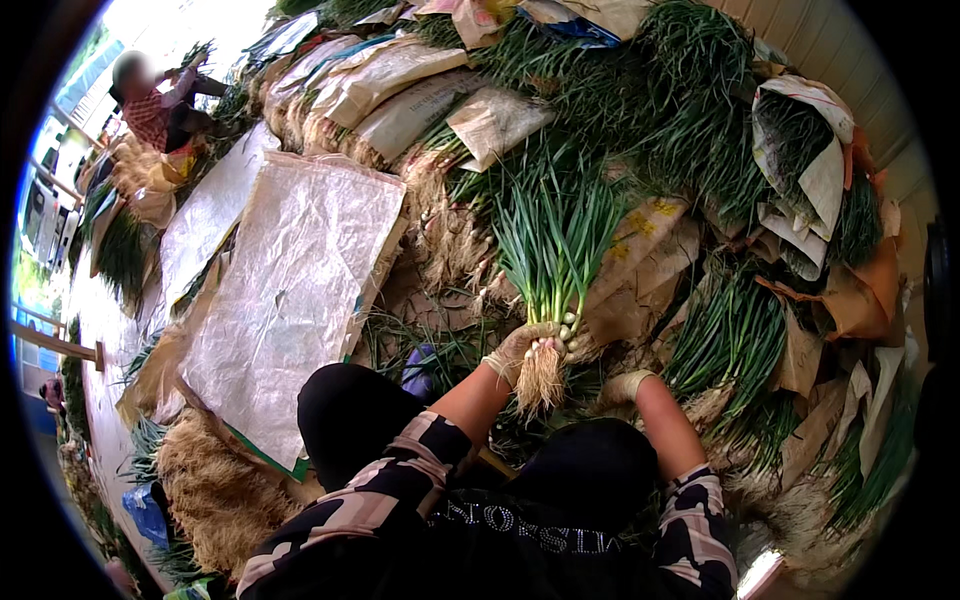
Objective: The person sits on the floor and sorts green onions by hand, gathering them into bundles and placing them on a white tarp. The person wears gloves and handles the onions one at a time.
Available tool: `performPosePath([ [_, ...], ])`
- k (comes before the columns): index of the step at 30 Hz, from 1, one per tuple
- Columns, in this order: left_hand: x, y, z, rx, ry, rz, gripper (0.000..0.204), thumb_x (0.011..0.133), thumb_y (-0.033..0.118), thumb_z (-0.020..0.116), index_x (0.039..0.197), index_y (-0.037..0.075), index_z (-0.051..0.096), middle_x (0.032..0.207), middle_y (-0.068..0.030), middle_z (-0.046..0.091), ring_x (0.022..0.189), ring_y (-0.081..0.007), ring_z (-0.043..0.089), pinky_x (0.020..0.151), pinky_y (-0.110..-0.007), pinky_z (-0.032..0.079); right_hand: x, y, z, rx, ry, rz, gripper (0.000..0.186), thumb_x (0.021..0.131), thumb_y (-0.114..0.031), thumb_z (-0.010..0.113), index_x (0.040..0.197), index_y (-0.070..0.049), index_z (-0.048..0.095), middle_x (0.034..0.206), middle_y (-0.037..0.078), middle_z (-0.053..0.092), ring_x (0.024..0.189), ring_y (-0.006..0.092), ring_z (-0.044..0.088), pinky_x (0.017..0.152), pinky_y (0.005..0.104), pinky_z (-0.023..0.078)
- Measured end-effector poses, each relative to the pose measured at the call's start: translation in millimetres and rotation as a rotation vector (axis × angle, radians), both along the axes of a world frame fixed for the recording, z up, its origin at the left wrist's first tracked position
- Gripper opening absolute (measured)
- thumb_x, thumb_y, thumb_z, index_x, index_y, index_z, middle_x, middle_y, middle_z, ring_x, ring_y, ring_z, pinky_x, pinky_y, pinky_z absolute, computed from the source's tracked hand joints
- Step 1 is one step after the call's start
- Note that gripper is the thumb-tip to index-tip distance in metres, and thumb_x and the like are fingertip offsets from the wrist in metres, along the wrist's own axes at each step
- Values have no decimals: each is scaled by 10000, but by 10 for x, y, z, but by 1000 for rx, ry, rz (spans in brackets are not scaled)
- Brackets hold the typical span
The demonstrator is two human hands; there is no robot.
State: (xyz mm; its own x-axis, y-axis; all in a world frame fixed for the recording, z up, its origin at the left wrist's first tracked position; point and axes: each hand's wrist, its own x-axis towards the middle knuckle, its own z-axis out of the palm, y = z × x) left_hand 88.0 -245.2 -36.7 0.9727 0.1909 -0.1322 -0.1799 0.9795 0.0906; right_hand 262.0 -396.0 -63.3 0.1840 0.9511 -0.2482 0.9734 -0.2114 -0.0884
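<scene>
My left hand [515, 352], in a pale glove, grips a bunch of green onions [555, 245] by its white bulbs, leaves upward and stringy roots hanging below. My right hand [620, 390], also gloved, is low to the right of that bunch, beside my knee, with its fingertips hidden among the material on the ground. Under and behind the held bunch lie brown paper sacking [635, 265] and loose leaves. Another pile of green onions [715, 350] lies just beyond my right hand.
A large white woven sack [280, 260] lies at left, near a root heap [215, 485]. Piles of greens [660, 100] and folded sacks [400, 75] line the back. An orange-brown sack [850, 300] is at right. A person [150, 120] in red checks sits at upper left.
</scene>
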Motion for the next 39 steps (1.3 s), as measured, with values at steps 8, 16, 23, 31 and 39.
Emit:
performPosePath([
  [8,-15,33,190,437,382,-143,238,780,108,582,975,-24,550,703,-78,605,643,-151,604,505,-208,438,-40,897,965,223,704,-435,339,800,-202,600,1076,-18,530,920,121,548,782,219,531,733,327,448],
  [16,5,70,8,733,579,-267,151,760,162,626,792,13,629,615,-41,606,440,-37,486,328,-144,319,-95,840,891,186,162,-57,180,706,-163,623,860,-77,588,896,100,517,820,265,533,729,354,452],
  [23,142,40,-197,396,351,-184,289,796,122,571,1038,-34,545,764,-90,610,659,-195,613,581,-264,503,-11,663,453,704,233,-144,79,719,-112,582,777,-106,529,769,52,565,618,223,540,608,342,454],
  [31,106,44,128,44,195,-142,242,816,76,516,1024,-45,539,714,-121,596,630,-200,621,585,-307,549,262,108,-122,289,659,-721,160,807,-201,562,863,-69,492,787,47,544,692,171,510,631,324,434],
  [39,121,4,-26,-253,-127,-55,386,846,191,480,1111,-85,422,983,-257,526,859,-303,572,809,-429,491,-32,-273,-268,-273,682,130,304,831,-298,534,1027,-65,531,926,61,537,910,226,520,758,335,447],
])
